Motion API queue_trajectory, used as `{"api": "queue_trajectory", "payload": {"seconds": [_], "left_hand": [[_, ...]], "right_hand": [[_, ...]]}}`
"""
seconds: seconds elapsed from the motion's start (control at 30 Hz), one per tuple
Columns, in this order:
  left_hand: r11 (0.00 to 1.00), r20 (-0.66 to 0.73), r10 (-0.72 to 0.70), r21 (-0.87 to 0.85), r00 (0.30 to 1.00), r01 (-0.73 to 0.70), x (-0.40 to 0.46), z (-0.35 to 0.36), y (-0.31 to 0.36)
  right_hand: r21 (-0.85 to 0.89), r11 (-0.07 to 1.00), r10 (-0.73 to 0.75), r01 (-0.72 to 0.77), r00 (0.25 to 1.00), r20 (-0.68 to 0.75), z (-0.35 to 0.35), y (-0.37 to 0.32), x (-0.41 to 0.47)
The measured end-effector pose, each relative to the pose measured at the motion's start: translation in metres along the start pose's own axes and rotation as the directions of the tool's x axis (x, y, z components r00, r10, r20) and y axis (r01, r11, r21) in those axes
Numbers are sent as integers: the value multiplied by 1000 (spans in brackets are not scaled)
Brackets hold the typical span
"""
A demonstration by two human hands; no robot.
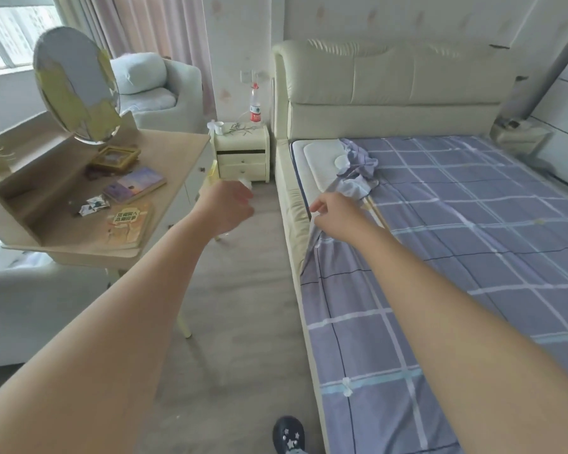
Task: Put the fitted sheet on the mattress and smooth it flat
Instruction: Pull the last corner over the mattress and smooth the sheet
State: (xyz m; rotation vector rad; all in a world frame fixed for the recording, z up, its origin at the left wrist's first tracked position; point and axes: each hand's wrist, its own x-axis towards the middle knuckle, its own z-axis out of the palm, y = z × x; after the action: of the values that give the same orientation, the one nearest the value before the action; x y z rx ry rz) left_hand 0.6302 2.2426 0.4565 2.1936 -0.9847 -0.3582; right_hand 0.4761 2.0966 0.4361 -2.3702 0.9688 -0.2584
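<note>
1 corner of the white mattress lies bare ahead of the right hand, whose grip pinches the lilac checked fitted sheet; the half-curled, empty left hand hangs farther off.

- Floor: grey wood-grain flooring, bare between the furniture.
- Cream padded leather headboard against the pale wall.
- Cream two-drawer bedside cabinet left of it, top drawer slightly open.
- Light wooden dressing table with an oval mirror.
- Pale grey armchair before pink curtains.
- Daylight from the window, upper left.
</note>
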Motion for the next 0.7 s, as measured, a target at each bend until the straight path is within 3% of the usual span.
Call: {"api": "queue_trajectory", "payload": {"seconds": [0.43, 0.7], "left_hand": [[995, 119, 33, 85, 992, -43, 296, 86, 21], [996, 231, 17, 81, 973, -37, 442, 115, 10]], "right_hand": [[90, 983, 162, -158, 986, -40, -22, 98, 275], [124, 946, 304, -301, 953, -6, -19, 150, 396]]}}
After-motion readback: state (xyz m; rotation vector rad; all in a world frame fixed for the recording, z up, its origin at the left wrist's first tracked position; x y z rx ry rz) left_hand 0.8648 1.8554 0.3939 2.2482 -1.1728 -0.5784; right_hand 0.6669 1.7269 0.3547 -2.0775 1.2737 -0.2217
